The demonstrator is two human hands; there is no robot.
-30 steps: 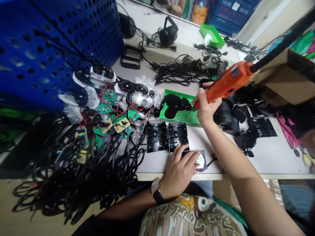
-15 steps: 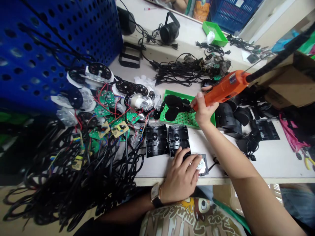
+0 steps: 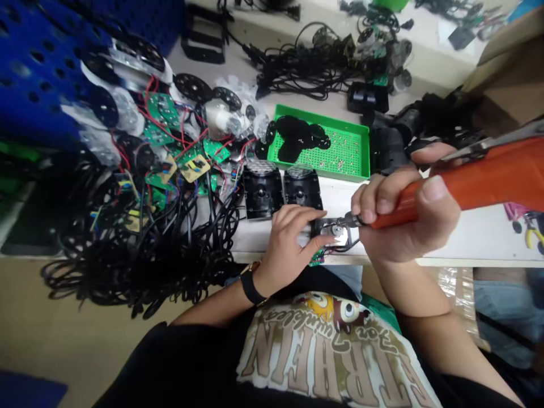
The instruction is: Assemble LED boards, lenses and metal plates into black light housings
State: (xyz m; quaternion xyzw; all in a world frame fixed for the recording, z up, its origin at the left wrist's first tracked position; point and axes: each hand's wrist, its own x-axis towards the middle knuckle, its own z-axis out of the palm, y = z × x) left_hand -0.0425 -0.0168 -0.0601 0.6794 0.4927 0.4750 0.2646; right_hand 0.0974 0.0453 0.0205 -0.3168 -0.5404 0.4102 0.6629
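My right hand (image 3: pixel 399 226) is wrapped round an orange electric screwdriver (image 3: pixel 493 175), which lies nearly level. Its bit reaches a small round silvery piece (image 3: pixel 336 231) on a dark housing part (image 3: pixel 318 228) near the bench's front edge. From the left, the thumb and fingers of my left hand (image 3: pixel 289 235) hold that housing part. A bit of green circuit board (image 3: pixel 317 258) shows just below my left thumb. Two black half-shells (image 3: pixel 262 192) stand side by side behind my left hand. Further back is a green tray (image 3: pixel 363 150) with black discs (image 3: pixel 293 133) and many small screws.
A heap of black cables (image 3: pixel 140 255), wired green boards (image 3: pixel 159 116) and clear plastic parts fills the left side. More cables (image 3: pixel 306 71) lie behind the tray. Black housings (image 3: pixel 389 147) are at the right, with yellow-handled pliers (image 3: pixel 531 232) at the far right.
My right hand has brought the screwdriver from over the green tray down to the housing part. The left hand's thumb and fingers now close round that part. The view has tilted down.
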